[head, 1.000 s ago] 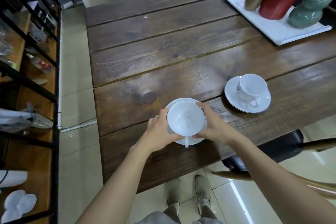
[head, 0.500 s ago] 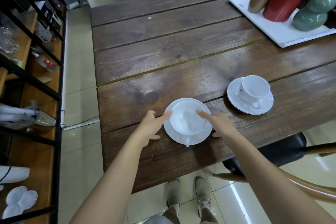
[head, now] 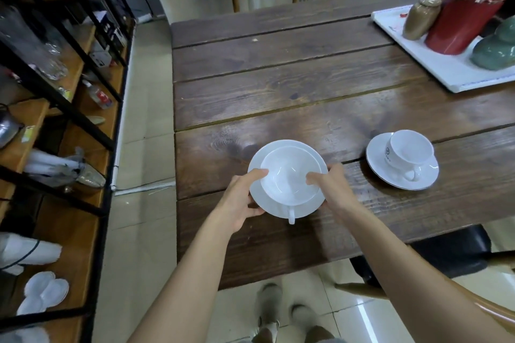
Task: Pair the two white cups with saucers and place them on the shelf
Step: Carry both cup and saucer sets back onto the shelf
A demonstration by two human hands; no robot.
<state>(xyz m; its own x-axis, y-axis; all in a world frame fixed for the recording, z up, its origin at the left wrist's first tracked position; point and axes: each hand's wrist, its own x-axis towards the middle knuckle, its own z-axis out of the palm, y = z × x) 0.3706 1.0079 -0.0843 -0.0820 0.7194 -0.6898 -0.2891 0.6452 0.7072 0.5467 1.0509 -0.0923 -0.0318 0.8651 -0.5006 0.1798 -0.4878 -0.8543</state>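
Two big things fill the view: the dark plank counter [head: 278, 92] and the black-framed shelf [head: 69, 108] to its left. Near the counter's front edge, the left hand [head: 239, 200] and right hand [head: 331, 189] clamp their grip on opposite rims of a white saucer [head: 257, 192], thumbs over the lip of the white cup [head: 289, 174] sitting in it, handle toward the person. Well apart to the right, a second cup [head: 409, 152] rests on its own saucer [head: 376, 164].
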